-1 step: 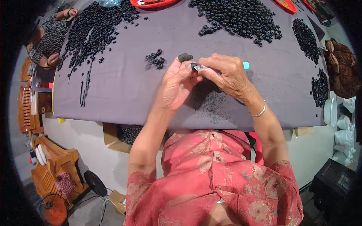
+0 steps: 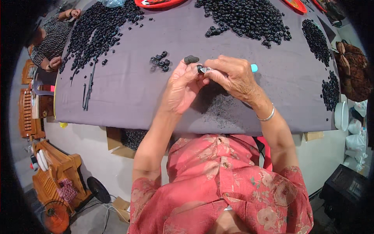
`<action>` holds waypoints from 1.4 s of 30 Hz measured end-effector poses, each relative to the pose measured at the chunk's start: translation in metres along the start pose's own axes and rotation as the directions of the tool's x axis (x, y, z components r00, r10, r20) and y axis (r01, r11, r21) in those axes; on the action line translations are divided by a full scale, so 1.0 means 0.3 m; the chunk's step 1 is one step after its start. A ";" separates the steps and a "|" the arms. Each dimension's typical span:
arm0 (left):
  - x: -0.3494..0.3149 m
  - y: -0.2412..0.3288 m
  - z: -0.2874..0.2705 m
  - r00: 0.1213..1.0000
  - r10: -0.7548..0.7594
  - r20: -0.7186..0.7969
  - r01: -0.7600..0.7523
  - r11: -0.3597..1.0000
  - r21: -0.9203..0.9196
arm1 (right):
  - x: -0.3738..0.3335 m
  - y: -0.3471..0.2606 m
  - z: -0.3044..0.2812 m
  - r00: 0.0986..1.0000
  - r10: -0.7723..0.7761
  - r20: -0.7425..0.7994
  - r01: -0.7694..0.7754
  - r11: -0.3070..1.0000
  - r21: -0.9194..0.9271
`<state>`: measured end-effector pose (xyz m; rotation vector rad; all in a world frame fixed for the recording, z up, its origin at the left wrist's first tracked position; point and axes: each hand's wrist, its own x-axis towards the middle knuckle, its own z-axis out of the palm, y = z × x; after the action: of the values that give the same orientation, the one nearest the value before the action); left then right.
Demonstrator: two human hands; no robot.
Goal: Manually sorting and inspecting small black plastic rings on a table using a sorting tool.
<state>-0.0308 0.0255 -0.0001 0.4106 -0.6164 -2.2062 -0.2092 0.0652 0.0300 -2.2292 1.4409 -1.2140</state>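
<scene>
Near the middle of the table, my left hand (image 2: 181, 86) pinches a round black bead (image 2: 200, 68) between thumb and fingers. A dark cover (image 2: 191, 59) wraps one of its fingertips. My right hand (image 2: 233, 74) is closed around a small knife; its light blue handle end (image 2: 254, 68) sticks out on the right. The short metal blade (image 2: 206, 70) meets the bead's right side. The rest of the handle is hidden inside my fingers. Left of my hands lies a small cluster of black beads (image 2: 159, 61). Dark shavings (image 2: 222, 108) are scattered on the cloth below my right hand.
Large heaps of black beads lie at the far left (image 2: 99, 29) and far middle (image 2: 247, 19), with smaller piles (image 2: 330, 91) on the right. Thin dark rods (image 2: 89, 91) rest at the left. Red plates (image 2: 160, 4) stand at the back. Other people sit at both sides.
</scene>
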 end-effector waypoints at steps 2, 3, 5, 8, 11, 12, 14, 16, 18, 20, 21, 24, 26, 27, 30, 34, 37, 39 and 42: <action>0.004 -0.006 -0.006 1.000 -0.003 -0.005 0.003 1.000 0.000 | -0.005 0.004 0.007 1.000 0.030 0.000 -0.030 0.999 0.013; 0.005 -0.013 -0.009 0.999 -0.005 0.046 0.003 0.999 0.047 | -0.009 0.007 0.010 0.998 0.060 0.001 -0.060 0.998 0.025; -0.011 -0.046 0.022 0.993 -0.070 0.097 0.061 0.994 0.088 | 0.016 0.043 0.010 0.989 0.114 -0.095 -0.110 0.993 0.040; -0.016 -0.049 0.049 0.982 -0.150 0.113 0.142 0.987 0.080 | 0.019 0.051 -0.021 0.966 0.218 -0.140 -0.206 0.974 0.096; -0.010 -0.003 0.001 0.993 0.005 0.118 -0.003 1.000 -0.017 | -0.005 0.030 -0.012 0.991 0.131 0.019 -0.132 0.966 0.223; -0.007 -0.007 0.002 0.992 0.006 0.126 -0.003 1.000 -0.020 | -0.004 0.016 -0.010 0.991 0.129 0.017 -0.130 0.968 0.216; -0.002 -0.011 0.011 0.988 -0.124 0.088 0.123 0.992 0.021 | 0.000 -0.008 -0.001 0.994 0.050 0.094 -0.070 0.972 0.223; 0.001 -0.010 0.004 0.990 -0.139 0.021 0.136 0.983 0.120 | 0.004 -0.017 0.001 0.996 0.019 0.086 -0.036 0.979 0.199; -0.008 0.004 -0.007 0.970 -0.216 0.112 0.202 0.972 0.122 | 0.010 -0.034 -0.008 0.990 0.004 0.143 -0.039 0.969 0.245; -0.007 0.012 -0.023 0.960 -0.234 0.157 0.218 0.970 0.112 | 0.016 -0.029 -0.006 0.988 0.016 0.156 -0.067 0.944 0.324; -0.008 0.018 -0.020 0.946 -0.248 0.207 0.233 0.968 0.097 | 0.026 -0.026 -0.013 0.984 0.022 0.175 -0.080 0.941 0.328; -0.017 0.050 0.011 0.961 -0.226 0.160 0.184 0.953 0.243 | 0.057 0.021 -0.012 0.985 0.053 0.162 -0.078 0.985 0.152; -0.024 0.073 0.003 0.983 -0.172 0.067 0.132 0.907 0.401 | 0.090 0.091 -0.003 0.990 0.070 0.124 -0.067 0.997 -0.032; -0.018 0.093 -0.028 0.994 -0.105 -0.042 0.107 0.760 0.641 | 0.113 0.143 -0.002 0.992 0.102 0.074 -0.092 0.987 -0.132; -0.018 0.139 -0.081 0.982 0.163 -0.095 0.034 0.340 0.940 | 0.180 0.247 0.002 0.994 0.107 0.031 -0.093 0.949 -0.302; -0.027 0.179 -0.085 0.904 0.409 -0.128 0.147 -0.016 0.989 | 0.232 0.322 0.023 0.978 0.062 0.200 0.048 0.865 -0.499; -0.027 0.182 -0.135 0.851 0.521 0.057 0.065 -0.213 0.975 | 0.268 0.322 0.035 0.963 0.069 0.262 0.070 0.872 -0.485; -0.017 0.187 -0.126 0.855 0.518 0.028 0.130 -0.268 0.955 | 0.274 0.342 0.028 0.952 0.098 0.289 0.067 0.856 -0.512; -0.016 0.184 -0.100 0.821 0.570 -0.007 0.103 -0.137 0.985 | 0.266 0.341 0.035 0.946 0.123 0.301 0.055 0.851 -0.522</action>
<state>0.0202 -0.0109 0.0057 1.4092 -1.8785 -0.6368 -0.2541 -0.0545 0.0059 -2.5625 1.8153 -0.4183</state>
